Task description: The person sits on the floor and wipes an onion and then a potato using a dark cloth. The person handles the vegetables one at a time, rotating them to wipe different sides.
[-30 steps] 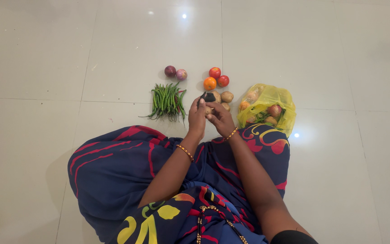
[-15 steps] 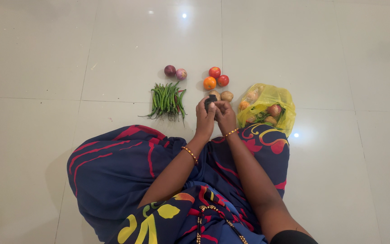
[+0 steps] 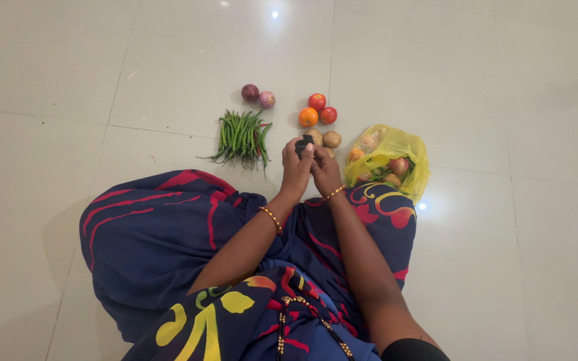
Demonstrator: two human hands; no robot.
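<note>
My left hand (image 3: 296,168) and my right hand (image 3: 326,171) are pressed together over my lap, both closed around a small black object (image 3: 304,142) that sticks out above the fingers. Just beyond them lie potatoes (image 3: 331,139) on the floor. A bunch of green chillies (image 3: 241,137) lies to the left of my hands. A yellow plastic bag (image 3: 389,159) with vegetables in it sits to the right.
Two purple onions (image 3: 258,95) and three tomatoes (image 3: 318,109) lie farther out on the pale tiled floor (image 3: 476,87). My dark blue patterned garment (image 3: 168,234) spreads across the lower part of the view.
My hands have drawn together around the black object and lifted slightly from the potatoes. The view has shifted a little, so everything sits higher and to the left.
</note>
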